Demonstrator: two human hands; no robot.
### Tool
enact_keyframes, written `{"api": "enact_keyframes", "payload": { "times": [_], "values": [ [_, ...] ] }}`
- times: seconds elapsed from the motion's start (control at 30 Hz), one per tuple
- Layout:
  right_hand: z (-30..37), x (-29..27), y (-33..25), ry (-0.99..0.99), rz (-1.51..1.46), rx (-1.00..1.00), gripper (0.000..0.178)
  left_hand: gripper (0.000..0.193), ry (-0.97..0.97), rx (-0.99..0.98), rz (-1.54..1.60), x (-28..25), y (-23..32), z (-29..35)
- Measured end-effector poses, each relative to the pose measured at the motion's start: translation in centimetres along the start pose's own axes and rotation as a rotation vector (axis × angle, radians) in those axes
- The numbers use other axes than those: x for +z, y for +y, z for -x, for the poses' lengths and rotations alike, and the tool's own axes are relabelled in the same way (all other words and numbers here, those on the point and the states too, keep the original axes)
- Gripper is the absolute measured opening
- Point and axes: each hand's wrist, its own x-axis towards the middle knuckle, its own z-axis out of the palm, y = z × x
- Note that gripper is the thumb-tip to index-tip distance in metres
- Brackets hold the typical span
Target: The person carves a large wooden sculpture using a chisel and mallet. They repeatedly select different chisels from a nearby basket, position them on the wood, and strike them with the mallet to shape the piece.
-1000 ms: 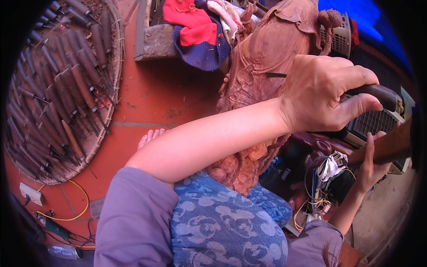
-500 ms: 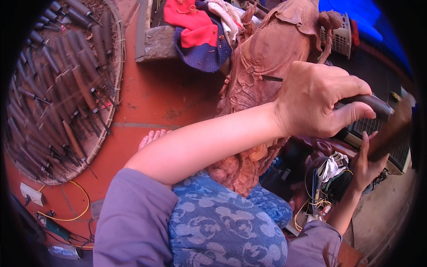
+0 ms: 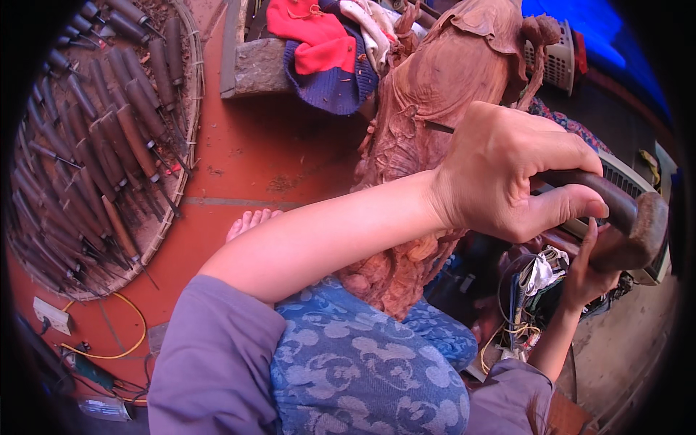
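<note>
My left hand (image 3: 518, 170) is closed round the dark handle of a chisel (image 3: 610, 197). The thin blade shows left of my knuckles, its tip against the reddish-brown wood carving (image 3: 453, 80). At the right, my right hand (image 3: 589, 272) grips a worn wooden mallet (image 3: 632, 243), one finger stretched along it. The mallet's head meets the butt of the chisel handle. The carving, cut with folds and knobbly detail, leans from the upper middle down to my legs (image 3: 362, 355) in blue patterned cloth. My left forearm crosses in front of its lower part.
A round woven tray (image 3: 190, 156) of many chisels lies on the red tiled floor (image 3: 239, 163) at left. Red and navy cloth (image 3: 326, 69) hangs over a wooden block (image 3: 257, 69). A power strip (image 3: 52, 316) with cables is lower left, tangled wires (image 3: 518, 326) lower right.
The mallet, blurred before and apart from the handle, has swung onto the chisel's butt. My left hand has shifted slightly left and down, the blade staying at the carving.
</note>
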Motion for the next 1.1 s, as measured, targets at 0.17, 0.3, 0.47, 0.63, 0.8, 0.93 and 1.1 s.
{"api": "enact_keyframes", "payload": {
  "times": [0.17,0.3,0.47,0.63,0.8,0.93,1.1],
  "values": [
    [0.5,0.6,-0.1,0.027,-0.161,0.017,0.039,0.026,-0.086,-0.043,-0.015,-0.6,0.3,0.3],
    [0.6,0.6,0.5,0.010,0.036,-0.025,0.039,0.025,-0.184,-0.021,-0.073,-2.6,0.1,-0.2],
    [0.7,0.8,-1.1,-0.062,-0.458,0.018,0.064,0.050,-0.215,-0.020,-0.277,0.1,2.6,0.4],
    [2.1,-0.5,-0.3,-0.233,-0.577,0.276,0.060,0.060,-0.163,-0.129,-0.330,1.8,1.6,-0.8],
    [1.5,-0.7,-1.4,-0.302,-0.564,0.148,0.037,0.054,-0.141,-0.128,-0.377,0.9,0.4,-1.3],
    [1.5,-0.9,-1.8,-0.285,-0.687,0.170,0.035,0.053,-0.104,-0.130,-0.384,0.8,0.3,-1.5],
    [1.3,-0.9,-2.2,-0.192,-0.583,0.201,0.032,0.054,-0.067,-0.165,-0.266,0.5,0.6,-1.3]
  ]
}}
